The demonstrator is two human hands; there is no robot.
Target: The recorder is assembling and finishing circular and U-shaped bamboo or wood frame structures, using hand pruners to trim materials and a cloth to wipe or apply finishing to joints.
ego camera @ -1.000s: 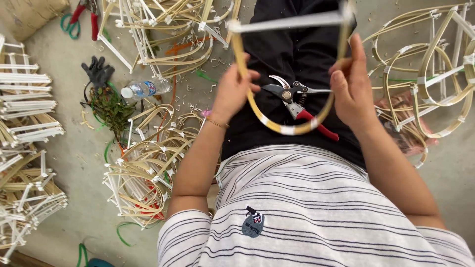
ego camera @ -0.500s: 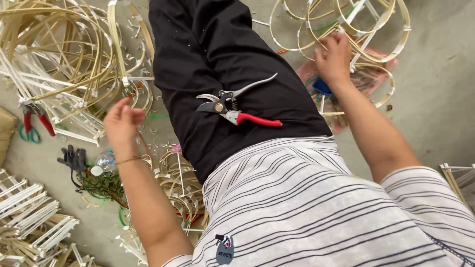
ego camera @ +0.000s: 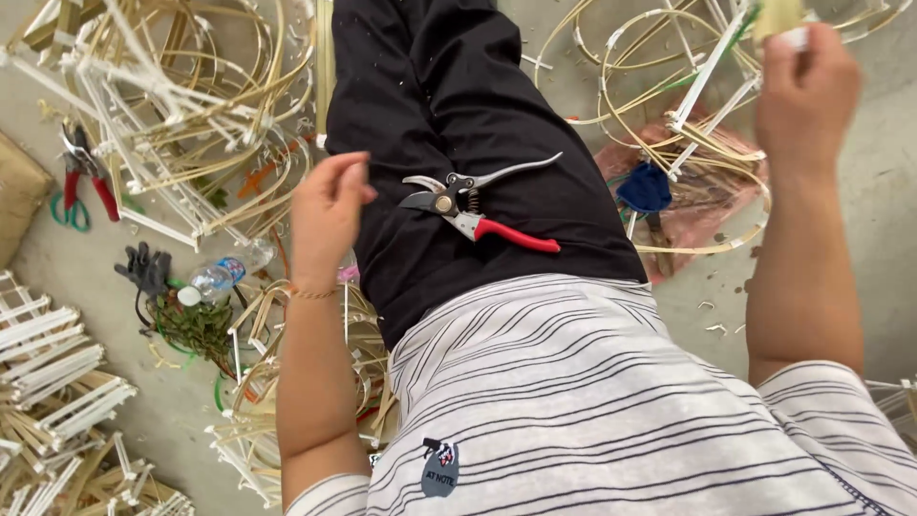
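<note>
Striped white cloth fills the near edge: the person's shirt (ego camera: pixel 611 411), seen from above as they sit on the floor. Just beyond it, on the black trousers (ego camera: pixel 449 124), lie pruning shears (ego camera: pixel 478 212) with one red handle, blades partly apart; resting on the lap likely keeps them within reach of either hand.

To the left, the left hand (ego camera: pixel 327 212) hangs in the air beside the thigh, fingers loosely curled, thumb near the fingertips, with nothing visible in it and touching nothing. It is close to the shears but apart from them.

Farther off on the right, the right hand (ego camera: pixel 807 91) is raised with fingers closed around the end of a pale bamboo strip (ego camera: pixel 778 17) wrapped in white tape; the grip is tight, though the blur hides just how the fingers sit.

Beneath that hand, bent bamboo hoops (ego camera: pixel 688 115) pile on a pinkish sheet (ego camera: pixel 707 210). On the far left lie taped bamboo frames (ego camera: pixel 162 105), red-handled pliers (ego camera: pixel 88 177), a black glove (ego camera: pixel 145 268) and a plastic bottle (ego camera: pixel 215 279), likely spread around as a working stock.
</note>
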